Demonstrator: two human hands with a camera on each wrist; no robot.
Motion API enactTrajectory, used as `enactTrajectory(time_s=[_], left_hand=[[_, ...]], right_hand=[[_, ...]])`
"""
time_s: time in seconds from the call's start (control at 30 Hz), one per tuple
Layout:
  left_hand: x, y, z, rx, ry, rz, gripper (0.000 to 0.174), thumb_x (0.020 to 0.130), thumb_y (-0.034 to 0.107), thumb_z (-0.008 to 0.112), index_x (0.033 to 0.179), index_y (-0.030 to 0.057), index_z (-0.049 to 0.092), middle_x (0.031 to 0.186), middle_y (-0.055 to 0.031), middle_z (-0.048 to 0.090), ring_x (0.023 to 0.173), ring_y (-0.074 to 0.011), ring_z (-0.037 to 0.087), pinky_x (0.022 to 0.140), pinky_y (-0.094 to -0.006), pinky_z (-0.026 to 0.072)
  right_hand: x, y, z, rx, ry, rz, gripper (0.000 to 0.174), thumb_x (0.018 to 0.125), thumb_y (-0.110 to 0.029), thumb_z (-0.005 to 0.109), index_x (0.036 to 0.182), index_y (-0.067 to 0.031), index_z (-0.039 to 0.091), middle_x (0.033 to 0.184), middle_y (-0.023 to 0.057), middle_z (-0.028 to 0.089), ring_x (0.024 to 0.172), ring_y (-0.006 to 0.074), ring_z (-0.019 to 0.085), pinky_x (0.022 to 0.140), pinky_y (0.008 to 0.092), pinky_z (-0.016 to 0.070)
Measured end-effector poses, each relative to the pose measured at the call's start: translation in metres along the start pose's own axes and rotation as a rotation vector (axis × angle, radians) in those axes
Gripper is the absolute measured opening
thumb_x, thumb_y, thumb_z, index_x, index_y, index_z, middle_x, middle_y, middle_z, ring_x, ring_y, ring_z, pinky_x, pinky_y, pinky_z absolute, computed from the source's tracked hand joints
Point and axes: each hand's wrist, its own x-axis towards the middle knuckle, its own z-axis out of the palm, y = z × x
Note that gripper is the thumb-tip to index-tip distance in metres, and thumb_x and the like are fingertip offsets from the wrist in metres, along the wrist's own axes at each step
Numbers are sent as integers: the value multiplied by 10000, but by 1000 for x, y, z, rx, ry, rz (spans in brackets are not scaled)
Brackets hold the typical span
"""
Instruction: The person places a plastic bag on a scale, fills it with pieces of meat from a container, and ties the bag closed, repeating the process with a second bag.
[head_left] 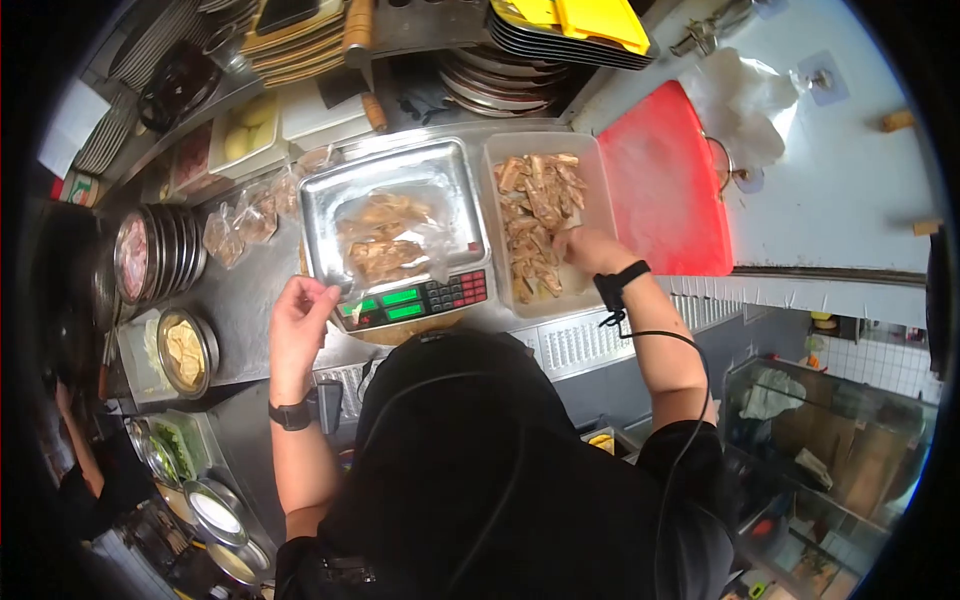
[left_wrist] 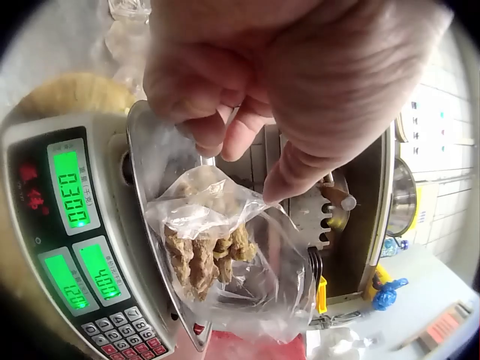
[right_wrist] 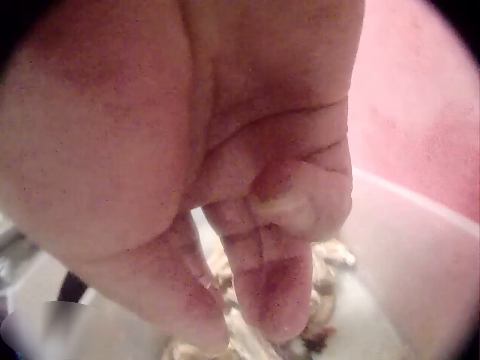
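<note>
Translucent plastic forms the container (head_left: 602,180) that the right hand (head_left: 594,250) reaches into, and the brown meat pieces (head_left: 535,205) in it lie directly below, to the left of and beyond its fingers. The heap's long axis runs with the container's, away from the person, so the fingers come at it from its near right side. The thumb and fingers point downward with a narrow gap between them (whether a piece is caught at the tips, I cannot tell). The right hand is clearly the nearer one to this heap. Well to its left, the left hand (head_left: 300,318) has its fingers loosely bent and the thumb apart, at the near left corner of the scale (head_left: 437,297). From those fingers, the clear bag (head_left: 392,240) with more pieces lies just beyond and rightward on the metal tray (head_left: 332,195); whether the thumb touches its plastic is unclear. For the right fingers, the container's right wall and the red board (head_left: 672,185) stand close on the right, while the room above the heap looks open.
</note>
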Motion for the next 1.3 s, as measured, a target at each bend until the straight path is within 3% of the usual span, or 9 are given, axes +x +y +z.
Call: enactTrajectory(time_s=[0.17,0.33,0.4,0.47,0.57,0.67,0.87,0.97,1.3], left_hand=[[2,7,0,13,18,12,149,976,181,684,930,89,577,716,77,511,479,6,390,401,-183,295],[2,13,-2,-2,41,-4,165,968,176,697,922,79,573,705,62,514,474,-7,393,402,-198,299],[1,12,-3,13,45,-2,168,976,194,688,924,85,571,725,62,510,474,-7,392,402,-193,301],[0,11,-3,28,37,2,173,984,211,679,926,91,569,744,61,506,473,-6,392,402,-188,303],[3,11,3,0,43,17,166,975,179,688,926,70,573,691,58,510,472,-14,397,401,-199,303],[4,15,8,11,55,13,158,976,176,685,929,73,575,689,57,512,465,-17,394,399,-203,304],[5,12,2,-11,67,49,156,979,186,688,911,85,590,672,72,509,469,-14,400,407,-203,306],[2,17,7,14,57,16,152,982,193,683,925,90,587,686,71,507,481,-15,413,415,-200,315],[-1,11,-2,-27,53,12,153,987,203,670,927,97,577,749,51,515,484,-19,413,417,-197,319]], right_hand=[[19,4,45,98,-386,-78,243,869,-199,608,1064,-142,740,1053,178,724,987,377,679,892,449,528],[29,34,58,-208,-423,233,323,882,-199,580,1129,-54,729,1114,174,729,1051,348,694,914,443,541],[26,49,58,-351,-227,297,338,887,-196,573,1121,4,712,1110,189,727,1054,360,692,906,454,545],[22,5,19,-228,-317,105,327,885,-214,602,1156,-64,703,1027,183,730,981,365,698,839,463,544],[32,1,47,239,-204,-248,364,827,-273,707,1134,-81,675,922,175,727,888,370,692,777,479,528],[41,-33,40,42,-445,-295,522,789,-383,766,1190,-75,636,995,204,724,988,410,674,870,507,517],[43,-35,59,-17,-332,-308,588,749,-432,789,1149,-43,604,957,224,717,951,418,683,850,516,524],[46,-39,80,-36,-266,-276,525,790,-349,722,1165,-16,567,874,225,715,857,424,691,825,507,538],[36,5,65,-6,-178,-110,295,793,-116,648,1069,-25,604,925,229,709,918,408,684,810,507,532]])
